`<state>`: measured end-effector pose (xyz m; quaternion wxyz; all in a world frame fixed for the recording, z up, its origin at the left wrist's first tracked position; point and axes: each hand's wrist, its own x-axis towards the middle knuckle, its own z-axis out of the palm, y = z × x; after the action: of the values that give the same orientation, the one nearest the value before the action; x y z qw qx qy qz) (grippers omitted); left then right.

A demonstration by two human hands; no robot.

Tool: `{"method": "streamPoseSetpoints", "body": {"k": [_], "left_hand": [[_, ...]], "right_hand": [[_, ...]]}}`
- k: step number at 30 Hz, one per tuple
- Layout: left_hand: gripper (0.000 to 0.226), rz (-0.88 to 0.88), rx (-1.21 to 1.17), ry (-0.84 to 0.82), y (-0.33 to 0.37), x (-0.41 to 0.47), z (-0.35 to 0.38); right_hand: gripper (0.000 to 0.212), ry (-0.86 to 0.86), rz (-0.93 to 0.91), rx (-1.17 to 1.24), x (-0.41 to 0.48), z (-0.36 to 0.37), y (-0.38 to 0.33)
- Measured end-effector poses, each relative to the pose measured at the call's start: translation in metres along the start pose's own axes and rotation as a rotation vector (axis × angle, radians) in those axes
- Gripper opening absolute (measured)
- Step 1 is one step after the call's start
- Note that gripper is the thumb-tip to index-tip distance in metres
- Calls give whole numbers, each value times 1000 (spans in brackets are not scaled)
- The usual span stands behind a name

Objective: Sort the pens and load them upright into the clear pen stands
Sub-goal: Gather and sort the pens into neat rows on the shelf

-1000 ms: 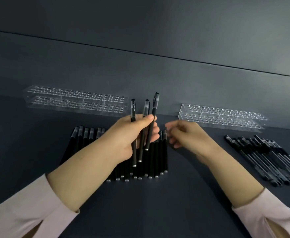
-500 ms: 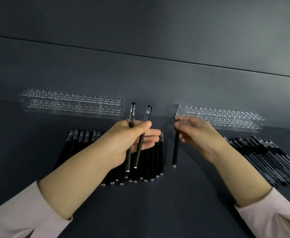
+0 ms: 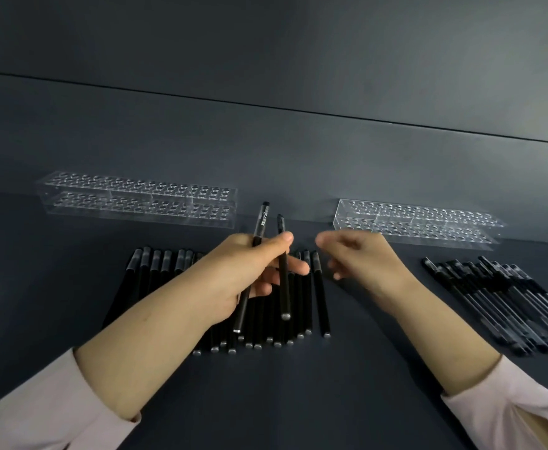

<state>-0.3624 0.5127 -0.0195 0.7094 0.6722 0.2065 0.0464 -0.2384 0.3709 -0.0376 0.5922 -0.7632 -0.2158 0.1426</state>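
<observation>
Left hand (image 3: 243,274): grips two black pens between thumb and curled fingers, raised above the row on the table.
Lettered pen (image 3: 262,222): pale print on the barrel, cap end up, leaning slightly right; lower tip hangs over the row.
Second held pen (image 3: 284,287): nearly upright, just right of the lettered one, pinned under the thumb; silver butt end points down.
Right hand (image 3: 363,261): motion-blurred, fingers loosely bent, nothing seen in them; hovers just right of the left hand, apart from it.
Row of pens (image 3: 155,271): black barrels lying flat side by side on the table, caps toward the wall, partly hidden beneath the left forearm.
Second pile (image 3: 499,306): dark pens with clear barrels, lying slanted at far right, well apart from the row.
Left stand (image 3: 136,199): clear, two tiers of holes, against the wall, no pens in it.
Right stand (image 3: 418,222): same build, beyond the right hand, also unloaded.
Table (image 3: 298,401): dark matte surface.
Sleeves (image 3: 39,414): pale pink, pushed up both forearms.
</observation>
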Motion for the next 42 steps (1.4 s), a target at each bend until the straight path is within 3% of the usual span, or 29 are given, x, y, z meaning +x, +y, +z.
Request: {"method": "streamPoseSetpoints", "body": {"k": [4, 6, 9, 12, 16, 21, 30, 33, 38, 42], "left_hand": [[24, 40, 113, -101, -1, -4, 7], [26, 58, 128, -131, -3, -4, 9], [35, 118, 207, -65, -5, -2, 8], [44, 227, 392, 140, -4, 2, 0], [45, 171, 440, 188, 2, 6, -15], [35, 210, 772, 197, -2, 12, -23], [42, 222, 965, 260, -6, 14, -18], [60, 252, 1055, 259, -8, 18, -15], [62, 244, 1176, 276, -17, 22, -15], [65, 275, 1212, 276, -12, 19, -14]], "right_hand": [[30, -295, 21, 287, -10, -1, -15], [24, -386, 52, 341, -14, 0, -17], [5, -313, 99, 531, -9, -1, -17], [8, -163, 125, 600, -1, -11, -17], [12, -38, 125, 286, 5, -22, -8], [14, 29, 62, -96, 6, -16, 5], [23, 21, 31, -269, 6, -11, 16], [22, -2, 21, -259, 6, -11, 17], [19, 20, 7, -308, 6, -9, 16], [20, 4, -86, -512, -2, -17, 4]]}}
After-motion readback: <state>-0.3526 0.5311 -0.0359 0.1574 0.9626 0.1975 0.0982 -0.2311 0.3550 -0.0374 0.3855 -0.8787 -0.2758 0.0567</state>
